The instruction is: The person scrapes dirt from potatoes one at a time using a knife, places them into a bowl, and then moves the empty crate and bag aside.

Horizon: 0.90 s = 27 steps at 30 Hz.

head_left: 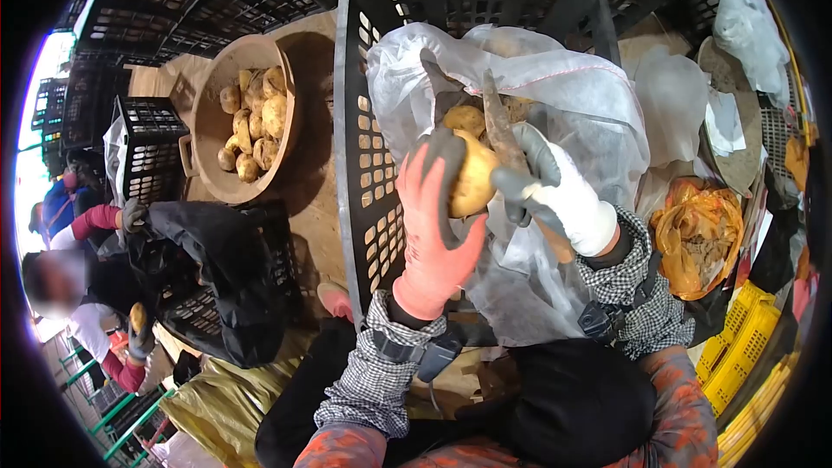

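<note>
Head view looks down over my lap. My left hand (pixel 433 230), in a red glove, is clamped around a potato (pixel 472 178), holding it up over the open mouth of a white sack (pixel 581 87). My right hand (pixel 563 199), in a white glove with grey fingertips, is closed on the handle of a knife (pixel 501 126). The blade points up and away and lies against the far side of the potato.

I judge the step in hand to be trimming or scraping this one potato. Whether the edge is biting into the skin or only resting on it I can't quite tell, since my fingers cover that spot. As I read it, the next move calls for a firm left grip. It also calls for a short, controlled stroke that stays clear of my left fingertips, which sit close to the blade.

The sack lies in a black crate (pixel 364 147) in front of my knees, and more potatoes (pixel 466 118) show inside it just behind the knife. To the left, past the crate wall, a round brown basin (pixel 204 134) holds a heap of potatoes (pixel 254 121), well apart from my hands. Farther left, a co-worker's gloved hand (pixel 139 344) holds another potato (pixel 137 316). An orange bag (pixel 698 238) sits to my right. Loose sack cloth bunches under my wrists, and it is the likeliest thing to snag.
</note>
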Each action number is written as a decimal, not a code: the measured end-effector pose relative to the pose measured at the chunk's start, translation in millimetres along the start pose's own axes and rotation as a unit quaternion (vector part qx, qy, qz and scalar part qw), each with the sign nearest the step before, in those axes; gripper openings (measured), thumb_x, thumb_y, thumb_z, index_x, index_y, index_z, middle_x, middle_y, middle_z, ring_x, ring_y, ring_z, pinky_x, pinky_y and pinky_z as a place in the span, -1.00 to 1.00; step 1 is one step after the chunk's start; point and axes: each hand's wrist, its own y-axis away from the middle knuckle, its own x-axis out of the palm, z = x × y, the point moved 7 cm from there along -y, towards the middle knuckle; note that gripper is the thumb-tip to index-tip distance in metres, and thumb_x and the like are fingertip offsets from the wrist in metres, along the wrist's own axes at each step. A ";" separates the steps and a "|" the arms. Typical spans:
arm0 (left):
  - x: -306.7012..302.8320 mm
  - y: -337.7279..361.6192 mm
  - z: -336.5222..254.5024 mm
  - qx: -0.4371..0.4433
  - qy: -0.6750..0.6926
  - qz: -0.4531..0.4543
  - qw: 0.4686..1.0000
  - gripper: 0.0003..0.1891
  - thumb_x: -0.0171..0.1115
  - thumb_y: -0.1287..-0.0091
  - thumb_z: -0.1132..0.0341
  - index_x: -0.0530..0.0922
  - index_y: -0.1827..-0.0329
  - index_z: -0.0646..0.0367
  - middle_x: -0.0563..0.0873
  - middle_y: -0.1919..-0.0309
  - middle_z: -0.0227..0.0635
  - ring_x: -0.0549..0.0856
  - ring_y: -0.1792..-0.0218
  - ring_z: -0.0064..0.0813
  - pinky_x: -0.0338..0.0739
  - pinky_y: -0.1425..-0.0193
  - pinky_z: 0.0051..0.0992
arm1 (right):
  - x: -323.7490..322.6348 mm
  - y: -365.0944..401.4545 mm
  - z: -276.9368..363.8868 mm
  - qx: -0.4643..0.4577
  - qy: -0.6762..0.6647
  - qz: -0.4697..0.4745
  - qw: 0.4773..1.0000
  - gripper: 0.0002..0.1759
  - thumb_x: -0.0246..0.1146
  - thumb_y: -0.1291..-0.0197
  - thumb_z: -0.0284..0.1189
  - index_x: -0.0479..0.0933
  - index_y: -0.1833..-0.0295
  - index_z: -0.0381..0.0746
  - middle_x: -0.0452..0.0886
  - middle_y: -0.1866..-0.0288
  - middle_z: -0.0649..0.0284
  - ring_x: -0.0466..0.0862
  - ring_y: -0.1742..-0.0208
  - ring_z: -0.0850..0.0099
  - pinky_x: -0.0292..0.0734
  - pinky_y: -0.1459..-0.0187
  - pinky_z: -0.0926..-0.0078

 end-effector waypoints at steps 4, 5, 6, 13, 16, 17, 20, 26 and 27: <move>2.1 1.6 6.1 -0.070 0.191 -0.032 0.979 -0.07 0.26 0.08 0.62 0.01 -0.44 0.26 0.12 -0.39 -0.01 0.15 -0.41 -0.09 0.04 -0.46 -0.20 | -1.1 0.4 6.7 -0.008 -0.059 -0.022 0.998 -0.38 0.36 0.00 -0.53 0.32 -0.22 -0.25 0.51 0.14 0.36 0.47 0.40 0.72 0.36 0.45 0.77; 1.0 2.1 9.5 -0.090 0.311 -0.051 0.945 -0.02 0.25 0.08 0.64 -0.08 -0.46 0.30 0.11 -0.41 -0.06 0.14 -0.42 -0.16 0.03 -0.47 -0.24 | -3.1 0.2 6.5 -0.002 -0.053 -0.010 0.999 -0.37 0.36 0.01 -0.53 0.31 -0.23 -0.25 0.50 0.10 0.34 0.48 0.37 0.72 0.37 0.44 0.77; -0.5 -2.1 12.6 -0.122 0.343 -0.058 0.930 -0.02 0.22 0.06 0.66 -0.10 -0.47 0.25 0.13 -0.40 -0.13 0.24 -0.38 -0.26 0.14 -0.43 -0.31 | -3.7 -0.2 6.3 0.006 -0.048 0.003 0.999 -0.35 0.37 0.02 -0.54 0.30 -0.23 -0.25 0.50 0.06 0.32 0.50 0.33 0.72 0.38 0.43 0.77; 15.7 2.5 12.5 -0.310 0.454 0.012 0.835 -0.13 0.29 0.09 0.63 0.15 -0.39 0.22 0.42 -0.21 -0.23 0.49 -0.19 -0.42 0.42 -0.24 -0.46 | -3.9 -7.1 5.0 -0.078 -0.003 0.065 0.995 -0.25 0.34 0.05 -0.55 0.22 -0.31 -0.27 0.46 -0.16 0.09 0.53 -0.09 0.38 0.45 -0.12 0.40; 13.8 3.7 18.1 -0.287 0.421 0.002 0.861 -0.16 0.30 0.10 0.64 0.20 -0.36 0.24 0.47 -0.17 -0.24 0.52 -0.16 -0.44 0.43 -0.23 -0.47 | 0.1 -4.0 10.5 -0.096 0.009 0.073 0.993 -0.21 0.37 0.05 -0.53 0.19 -0.33 -0.28 0.40 -0.23 0.04 0.38 -0.30 0.26 0.22 -0.34 0.25; 11.5 3.6 19.2 -0.260 0.380 0.001 0.888 -0.16 0.31 0.11 0.64 0.20 -0.35 0.24 0.48 -0.16 -0.23 0.53 -0.15 -0.43 0.43 -0.22 -0.48 | -0.4 -4.7 9.5 -0.102 0.007 0.080 0.992 -0.20 0.37 0.03 -0.51 0.18 -0.34 -0.28 0.40 -0.24 0.03 0.39 -0.29 0.26 0.22 -0.34 0.24; 10.7 4.2 20.5 -0.257 0.363 -0.001 0.896 -0.15 0.32 0.12 0.64 0.20 -0.35 0.25 0.49 -0.15 -0.23 0.53 -0.15 -0.43 0.43 -0.22 -0.48 | -2.3 -5.8 7.2 -0.102 0.000 0.091 0.991 -0.24 0.36 0.00 -0.50 0.19 -0.34 -0.27 0.40 -0.24 0.04 0.42 -0.26 0.29 0.32 -0.26 0.30; 1.2 4.6 27.1 -0.163 0.160 -0.030 0.973 -0.27 0.31 0.11 0.63 0.32 -0.26 0.24 0.47 -0.16 -0.19 0.52 -0.14 -0.38 0.41 -0.22 -0.44 | 2.2 -2.7 13.8 -0.062 0.022 0.048 0.997 -0.47 0.23 -0.13 -0.47 0.30 -0.23 -0.25 0.46 -0.17 0.14 0.54 0.17 0.57 0.46 0.31 0.70; -0.1 4.6 26.6 -0.163 0.161 -0.030 0.973 -0.27 0.31 0.11 0.63 0.32 -0.26 0.24 0.47 -0.16 -0.19 0.52 -0.14 -0.38 0.41 -0.22 -0.44 | 0.3 -2.2 12.3 -0.049 0.022 0.014 0.998 -0.54 0.19 -0.18 -0.44 0.33 -0.20 -0.25 0.50 -0.12 0.18 0.53 0.32 0.66 0.39 0.46 0.77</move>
